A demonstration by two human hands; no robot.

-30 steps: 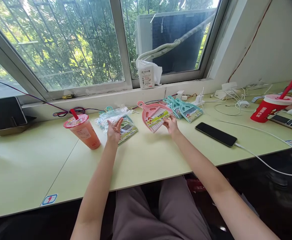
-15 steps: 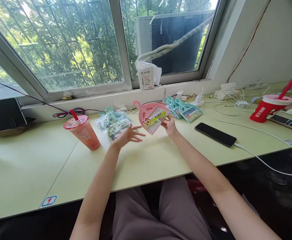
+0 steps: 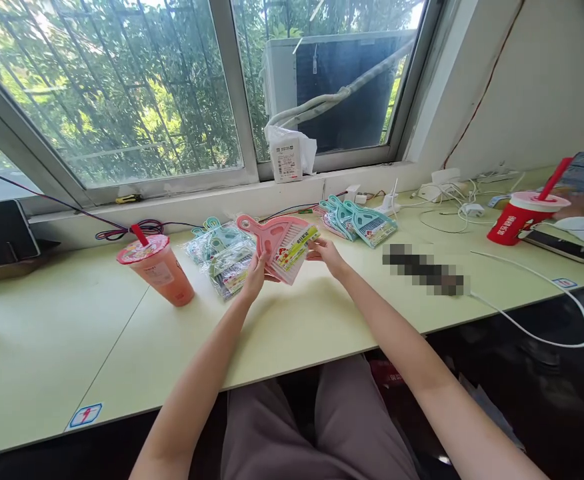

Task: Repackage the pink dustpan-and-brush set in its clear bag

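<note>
Your left grip [image 3: 255,277] and right grip [image 3: 328,256] held a pink dustpan set [image 3: 275,244]. Blue-green packs [image 3: 371,225] lay on the bench [image 3: 297,327].

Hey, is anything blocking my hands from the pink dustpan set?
Nothing visible: the left hand grips the pink dustpan set at its lower left, and the right hand is at its right edge. The wrapped teal sets to its left lie on the desk, not in between.

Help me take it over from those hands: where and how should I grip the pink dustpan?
Likely pinch the looped handle of the pink dustpan, coming from the left: it juts up-left, clear of the left hand and right hand, which are at its broad part.
</note>
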